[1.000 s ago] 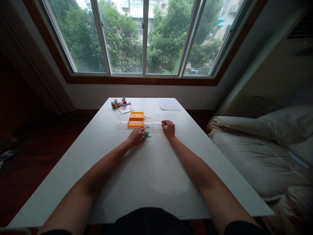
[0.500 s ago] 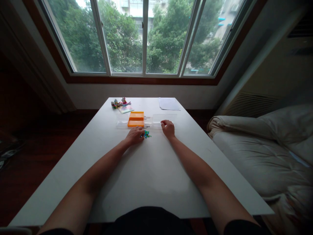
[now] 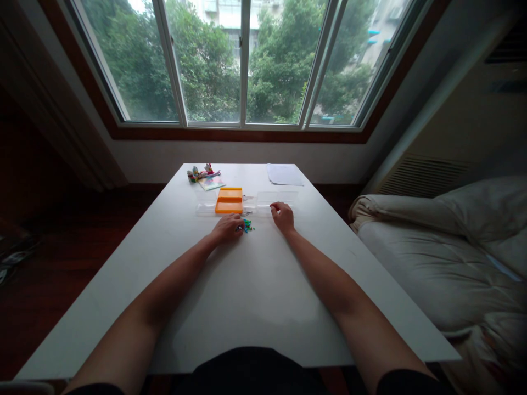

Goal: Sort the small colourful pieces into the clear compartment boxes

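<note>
My left hand [image 3: 228, 228] rests on the table, its bent fingers at the left edge of a small heap of blue and green pieces [image 3: 247, 225]. A gap shows between its thumb and forefinger, and the fingertips partly cover the heap. Thumb and forefinger of my right hand [image 3: 283, 217] are pinched together over the near side of a clear plastic box [image 3: 263, 201]. Whatever sits in that pinch is too small to make out. Beyond my left hand lies an opened orange case [image 3: 229, 208], with another clear plastic box [image 3: 204, 209] to its left.
Small colourful figures [image 3: 197, 174] and a printed card [image 3: 212, 183] lie at the table's far left. White paper sheets [image 3: 285, 174] are at the far right. Thin metal tools [image 3: 247, 213] lie beside the orange case. A padded sofa [image 3: 432, 247] stands to the right.
My left hand has shifted very slightly at the heap. My right hand stays over the clear box with almost no movement.
</note>
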`<state>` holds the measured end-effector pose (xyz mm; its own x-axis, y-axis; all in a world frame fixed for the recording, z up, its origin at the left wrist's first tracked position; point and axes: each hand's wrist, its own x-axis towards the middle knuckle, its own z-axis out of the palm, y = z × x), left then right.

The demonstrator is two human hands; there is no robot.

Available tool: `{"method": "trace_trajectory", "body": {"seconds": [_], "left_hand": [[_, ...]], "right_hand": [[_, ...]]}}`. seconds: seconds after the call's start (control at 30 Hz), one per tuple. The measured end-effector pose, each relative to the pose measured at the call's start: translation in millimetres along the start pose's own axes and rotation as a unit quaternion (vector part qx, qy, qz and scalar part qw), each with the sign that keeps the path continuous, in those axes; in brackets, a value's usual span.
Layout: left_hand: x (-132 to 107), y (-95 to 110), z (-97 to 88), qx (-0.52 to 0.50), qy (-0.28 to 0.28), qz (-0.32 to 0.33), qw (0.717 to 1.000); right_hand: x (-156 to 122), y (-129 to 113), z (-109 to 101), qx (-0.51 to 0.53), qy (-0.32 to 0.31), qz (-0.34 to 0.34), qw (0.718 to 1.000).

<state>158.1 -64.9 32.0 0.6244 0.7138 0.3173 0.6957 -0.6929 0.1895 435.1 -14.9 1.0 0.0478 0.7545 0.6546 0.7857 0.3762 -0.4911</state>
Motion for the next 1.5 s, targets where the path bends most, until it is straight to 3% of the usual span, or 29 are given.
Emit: {"method": "trace_trajectory", "body": {"seconds": [0.33, 1.0, 1.13, 1.27, 1.5], "left_hand": [[0.1, -8.2, 6.6, -0.008, 0.010, -0.014, 1.000], [2.7, -3.4, 4.9, -0.010, 0.011, 0.009, 1.000], [2.4, -3.0, 4.8, -0.029, 0.045, -0.006, 0.999], [2.4, -12.5, 6.9, -0.107, 0.114, -0.084, 0.984], [-0.3, -48.9, 4.7, -0.252, 0.256, -0.245, 0.900]], "right_hand": [[-0.1, 2.9, 3.6, 0.012, -0.005, -0.008, 1.000], [-0.4, 0.9, 1.7, 0.014, -0.012, -0.004, 1.000], [-0.5, 0.5, 1.3, 0.013, -0.014, -0.002, 1.000], [-1.0, 1.2, 2.0, 0.014, -0.014, -0.004, 1.000], [-0.4, 0.6, 2.5, 0.016, -0.013, -0.008, 1.000]]}}
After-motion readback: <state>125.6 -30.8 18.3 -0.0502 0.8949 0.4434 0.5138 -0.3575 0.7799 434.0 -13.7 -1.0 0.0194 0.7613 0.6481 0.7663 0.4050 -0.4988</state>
